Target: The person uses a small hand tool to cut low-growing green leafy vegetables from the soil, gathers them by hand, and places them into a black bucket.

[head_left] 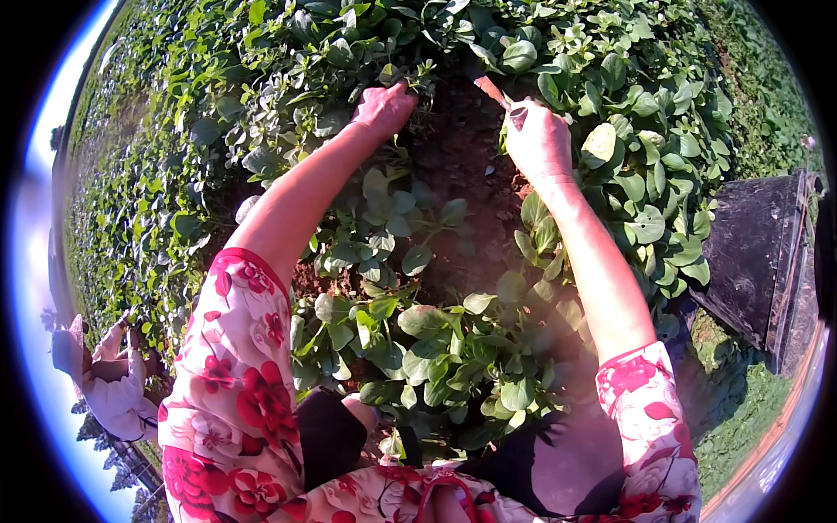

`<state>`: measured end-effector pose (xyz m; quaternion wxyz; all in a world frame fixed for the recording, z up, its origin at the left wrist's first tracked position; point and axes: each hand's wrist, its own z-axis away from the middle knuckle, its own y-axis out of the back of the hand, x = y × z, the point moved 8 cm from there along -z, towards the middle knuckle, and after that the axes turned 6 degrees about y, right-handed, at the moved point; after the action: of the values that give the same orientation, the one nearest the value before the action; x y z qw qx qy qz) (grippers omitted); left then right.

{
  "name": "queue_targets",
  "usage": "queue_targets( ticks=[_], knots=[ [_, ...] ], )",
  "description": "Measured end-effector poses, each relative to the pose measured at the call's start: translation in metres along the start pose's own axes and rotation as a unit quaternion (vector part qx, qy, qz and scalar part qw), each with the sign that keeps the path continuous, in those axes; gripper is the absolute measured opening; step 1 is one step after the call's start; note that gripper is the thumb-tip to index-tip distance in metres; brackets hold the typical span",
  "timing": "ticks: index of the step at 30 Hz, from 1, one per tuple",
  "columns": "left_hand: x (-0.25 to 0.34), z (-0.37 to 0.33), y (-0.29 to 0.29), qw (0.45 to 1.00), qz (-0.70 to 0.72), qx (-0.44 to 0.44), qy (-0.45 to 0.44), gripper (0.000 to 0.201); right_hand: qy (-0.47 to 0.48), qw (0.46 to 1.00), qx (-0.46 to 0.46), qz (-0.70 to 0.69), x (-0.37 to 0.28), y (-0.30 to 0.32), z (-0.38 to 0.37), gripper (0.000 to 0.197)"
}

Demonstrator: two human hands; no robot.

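Note:
My left hand (386, 109) is closed at the edge of a dense leafy patch, its fingers pressed into a small-leaved green plant (420, 80). The fingertips are partly hidden by shade and leaves. Across a strip of bare brown soil (458, 152), my right hand (539, 144) is wrapped round a short hand tool with a narrow, rusty-brown blade (492, 91). The blade points up and left toward the soil, apart from my left hand. Broad-leaved greens (645, 105) grow close beside my right hand.
Rounded leafy greens (436, 340) stand between my forearms, in front of my dark-covered knees (558, 471). A black plastic crate (754, 253) sits at the right. Another person (109, 383) in pale clothing crouches at the far left among the plants.

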<state>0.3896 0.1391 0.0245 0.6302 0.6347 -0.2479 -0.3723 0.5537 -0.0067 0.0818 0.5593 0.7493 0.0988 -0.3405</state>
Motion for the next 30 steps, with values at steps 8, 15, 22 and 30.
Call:
queue_targets(
  ticks=[8,15,22,30],
  knots=[
    [0.030,-0.023,-0.001,0.996,-0.032,-0.027,-0.081,0.017,-0.040,0.997,-0.072,0.003,-0.013,-0.001,0.021,0.012],
    [0.045,-0.058,-0.028,0.992,-0.028,-0.058,-0.106,0.024,-0.019,1.000,-0.015,-0.010,0.008,-0.045,0.007,0.011],
    [0.014,-0.048,-0.029,0.995,-0.016,-0.098,0.028,0.025,0.061,0.996,-0.043,0.045,-0.013,-0.042,0.005,0.015],
    [-0.005,-0.040,-0.035,0.997,-0.025,0.051,-0.048,0.055,-0.009,0.999,-0.032,0.007,0.004,-0.038,-0.027,0.014]
  ],
)
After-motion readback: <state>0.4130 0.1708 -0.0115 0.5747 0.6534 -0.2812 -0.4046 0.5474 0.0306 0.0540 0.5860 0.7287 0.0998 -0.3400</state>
